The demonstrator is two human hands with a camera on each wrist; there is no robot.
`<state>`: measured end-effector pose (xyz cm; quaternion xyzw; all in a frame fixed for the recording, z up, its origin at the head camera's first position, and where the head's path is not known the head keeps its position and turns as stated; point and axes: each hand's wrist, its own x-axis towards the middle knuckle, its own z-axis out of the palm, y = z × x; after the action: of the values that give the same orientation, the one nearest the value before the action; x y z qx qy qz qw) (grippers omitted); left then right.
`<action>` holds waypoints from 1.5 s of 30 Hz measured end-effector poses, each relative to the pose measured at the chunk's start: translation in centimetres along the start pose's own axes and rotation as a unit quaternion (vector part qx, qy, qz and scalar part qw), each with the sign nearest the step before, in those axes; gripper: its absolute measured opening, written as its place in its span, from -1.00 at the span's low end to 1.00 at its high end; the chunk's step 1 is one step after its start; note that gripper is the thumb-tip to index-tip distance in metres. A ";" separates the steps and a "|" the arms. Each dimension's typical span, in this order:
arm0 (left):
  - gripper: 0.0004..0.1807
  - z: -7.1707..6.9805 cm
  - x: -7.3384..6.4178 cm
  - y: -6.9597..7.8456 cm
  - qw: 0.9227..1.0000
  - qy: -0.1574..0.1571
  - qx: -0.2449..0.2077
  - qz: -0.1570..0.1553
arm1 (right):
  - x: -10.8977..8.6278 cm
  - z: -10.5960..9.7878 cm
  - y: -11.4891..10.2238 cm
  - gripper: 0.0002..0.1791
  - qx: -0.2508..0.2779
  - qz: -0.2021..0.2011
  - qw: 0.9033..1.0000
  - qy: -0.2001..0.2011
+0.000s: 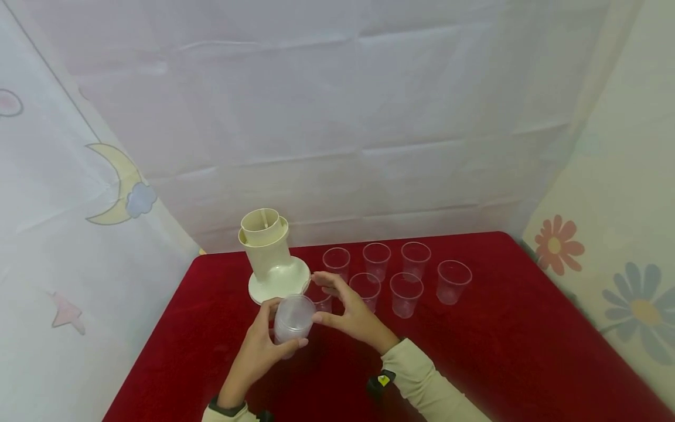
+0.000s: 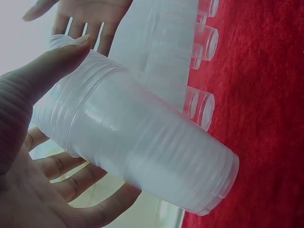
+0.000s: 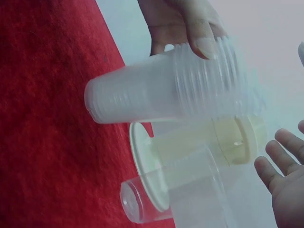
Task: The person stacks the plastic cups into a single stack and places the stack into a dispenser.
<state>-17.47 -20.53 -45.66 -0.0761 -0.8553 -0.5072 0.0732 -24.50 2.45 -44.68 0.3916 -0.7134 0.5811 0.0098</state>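
Note:
My left hand (image 1: 256,347) grips a nested stack of clear plastic cups (image 1: 292,321), thumb on one side and fingers on the other. In the left wrist view the stack (image 2: 142,137) tilts, its rims towards the hand's thumb and its bases pointing down to the right. Just right of the stack hovers my right hand (image 1: 352,315), its fingers spread and nothing held. The right wrist view shows those fingers (image 3: 285,164) apart from the stack (image 3: 142,90). Partly hidden behind the hands, a single clear cup (image 1: 323,303) stands on the table.
Several single clear cups (image 1: 406,296) stand upright in rough rows on the red-covered table (image 1: 474,351). Behind the left hand is a cream cylindrical stand (image 1: 269,255) with a wide round base. Pale printed cloth walls (image 1: 337,117) enclose the table's back and sides.

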 end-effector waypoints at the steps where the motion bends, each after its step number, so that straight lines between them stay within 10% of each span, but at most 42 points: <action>1: -0.08 0.0 0.0 0.0 1.000 0.000 0.001 0.001 | 0.0 -0.2 0.0 -0.13 0.001 -0.001 1.000 0.004; 24: -0.09 0.0 0.3 -0.3 1.000 0.007 0.024 0.006 | -1.3 -4.8 0.7 -0.19 -0.042 -0.038 0.996 0.066; 45: -0.09 0.1 -0.1 0.0 1.000 0.008 0.027 0.004 | -3.2 -8.2 0.2 -0.17 -0.073 0.011 0.993 0.096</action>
<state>-17.40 -20.48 -45.75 -0.0735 -0.8677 -0.4843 0.0845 -25.97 11.07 -43.67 0.3241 -0.7541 0.5623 0.1009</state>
